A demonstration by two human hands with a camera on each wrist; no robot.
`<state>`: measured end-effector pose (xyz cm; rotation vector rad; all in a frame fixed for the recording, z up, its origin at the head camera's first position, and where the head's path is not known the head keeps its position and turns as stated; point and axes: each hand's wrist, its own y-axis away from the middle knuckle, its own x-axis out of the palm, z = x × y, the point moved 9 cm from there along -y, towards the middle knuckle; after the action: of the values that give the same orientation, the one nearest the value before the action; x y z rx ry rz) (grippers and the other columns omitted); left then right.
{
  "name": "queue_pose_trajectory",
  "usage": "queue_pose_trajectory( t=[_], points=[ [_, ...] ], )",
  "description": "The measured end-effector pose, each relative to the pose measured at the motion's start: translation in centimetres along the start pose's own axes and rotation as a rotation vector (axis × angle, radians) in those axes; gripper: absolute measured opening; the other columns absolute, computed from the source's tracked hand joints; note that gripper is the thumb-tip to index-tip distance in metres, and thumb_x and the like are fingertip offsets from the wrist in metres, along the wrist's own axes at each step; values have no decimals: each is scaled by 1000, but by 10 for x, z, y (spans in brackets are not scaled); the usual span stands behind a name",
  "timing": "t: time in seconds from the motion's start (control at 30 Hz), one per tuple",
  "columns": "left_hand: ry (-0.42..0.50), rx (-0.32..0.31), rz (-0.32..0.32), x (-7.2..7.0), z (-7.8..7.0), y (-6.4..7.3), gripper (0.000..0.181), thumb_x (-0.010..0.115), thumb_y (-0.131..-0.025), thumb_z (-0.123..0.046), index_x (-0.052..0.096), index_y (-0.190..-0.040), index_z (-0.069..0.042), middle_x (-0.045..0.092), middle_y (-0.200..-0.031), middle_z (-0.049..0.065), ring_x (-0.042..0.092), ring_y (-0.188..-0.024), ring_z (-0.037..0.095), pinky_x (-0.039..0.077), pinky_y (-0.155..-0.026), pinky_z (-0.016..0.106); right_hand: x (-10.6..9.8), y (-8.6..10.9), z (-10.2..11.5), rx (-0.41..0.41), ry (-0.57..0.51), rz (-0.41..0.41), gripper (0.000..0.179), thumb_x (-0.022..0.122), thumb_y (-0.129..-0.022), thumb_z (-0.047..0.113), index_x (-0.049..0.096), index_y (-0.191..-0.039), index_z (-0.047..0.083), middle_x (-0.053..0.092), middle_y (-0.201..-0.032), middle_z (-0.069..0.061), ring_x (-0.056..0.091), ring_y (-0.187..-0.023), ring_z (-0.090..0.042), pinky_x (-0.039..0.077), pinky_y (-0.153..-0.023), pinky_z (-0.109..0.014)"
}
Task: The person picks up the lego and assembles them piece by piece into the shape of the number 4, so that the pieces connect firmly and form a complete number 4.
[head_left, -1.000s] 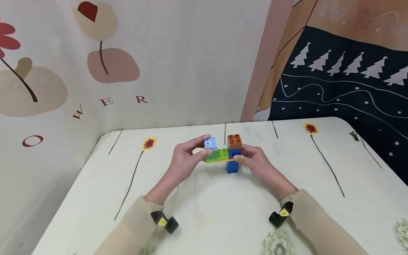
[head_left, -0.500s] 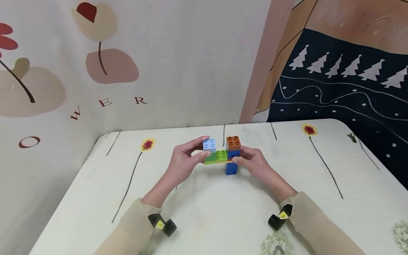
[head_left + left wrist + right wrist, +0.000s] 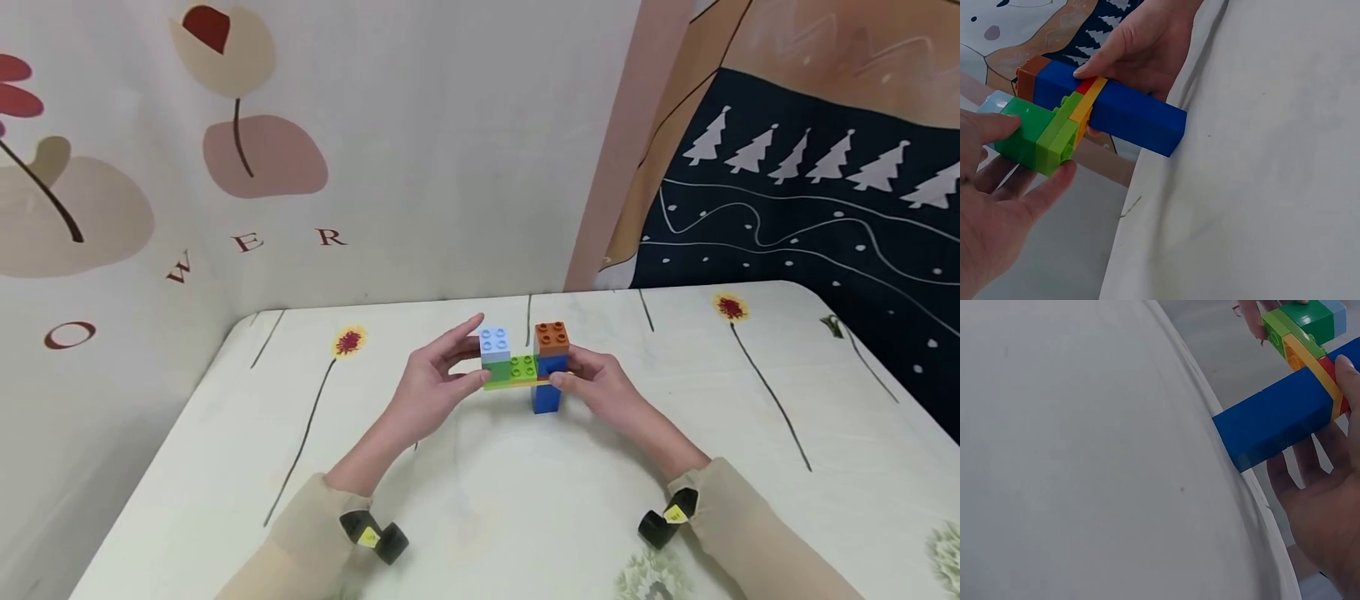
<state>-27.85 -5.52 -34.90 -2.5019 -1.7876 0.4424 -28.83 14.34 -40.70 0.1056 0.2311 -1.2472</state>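
A toy building brick structure stands on the table, its lower blue column [image 3: 546, 399] touching the cloth. Above that column come a yellow-orange plate [image 3: 1089, 100], a red piece [image 3: 1085, 85], an upper blue brick [image 3: 553, 364] and a brown-orange brick [image 3: 552, 338]. On the overhanging left side, a lime green piece [image 3: 523, 367] carries a green brick [image 3: 1025, 125] topped by a light blue brick [image 3: 494, 343]. My left hand [image 3: 429, 390] holds this side, thumb against the green brick, index finger raised. My right hand [image 3: 613, 390] grips the column side, thumb at the red piece.
White cloth printed with flowers covers the table [image 3: 480, 517]. Behind its far edge hangs a pale printed curtain [image 3: 450, 167], with a dark tree-patterned fabric [image 3: 795, 208] at the right. A small black camera is strapped to each wrist.
My left index finger has lifted off the light blue brick, and the left thumb has slid lower on the green brick. The right hand keeps its grip; the structure stays in place.
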Motion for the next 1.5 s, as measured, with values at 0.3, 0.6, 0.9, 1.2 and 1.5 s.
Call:
queue_pose_trajectory(
  t=[0.3,0.6,0.9,1.2,1.5],
  points=[
    [37,-13,-59,-5,9,3,56,71,-82,0,53,-132,-16,58,-123,4,57,-111,18,52,-85,29,2,5,3,-29,-43,35,54,65,-91,21,46,-141,18,61,-124,-9,60,-108,-23,50,-88,-28],
    [46,-39,-76,-8,16,-1,55,72,-82,-2,55,-132,-19,60,-119,5,60,-107,18,52,-83,30,-2,7,-2,55,-48,-31,68,70,-87,28,38,-146,20,60,-125,-10,58,-111,-24,50,-88,-29],
    [102,-163,-95,-11,32,-10,58,74,-82,-8,53,-134,-25,61,-115,8,62,-102,21,55,-79,36,-4,3,2,58,-18,-66,68,66,-89,32,32,-148,26,59,-126,-11,59,-110,-23,53,-83,-33],
    [206,-207,-105,-14,44,-19,58,70,-85,-5,49,-138,-15,62,-116,16,65,-97,25,55,-77,46,-3,-12,6,32,85,-121,62,64,-91,30,35,-146,32,58,-126,-7,60,-108,-22,56,-75,-33],
    [176,-253,-96,-15,58,-27,56,69,-87,-8,49,-139,-17,60,-115,17,67,-88,27,55,-76,47,-1,-16,-4,128,118,-109,59,63,-92,28,39,-146,19,58,-127,-10,59,-107,-23,55,-77,-31]
  ],
)
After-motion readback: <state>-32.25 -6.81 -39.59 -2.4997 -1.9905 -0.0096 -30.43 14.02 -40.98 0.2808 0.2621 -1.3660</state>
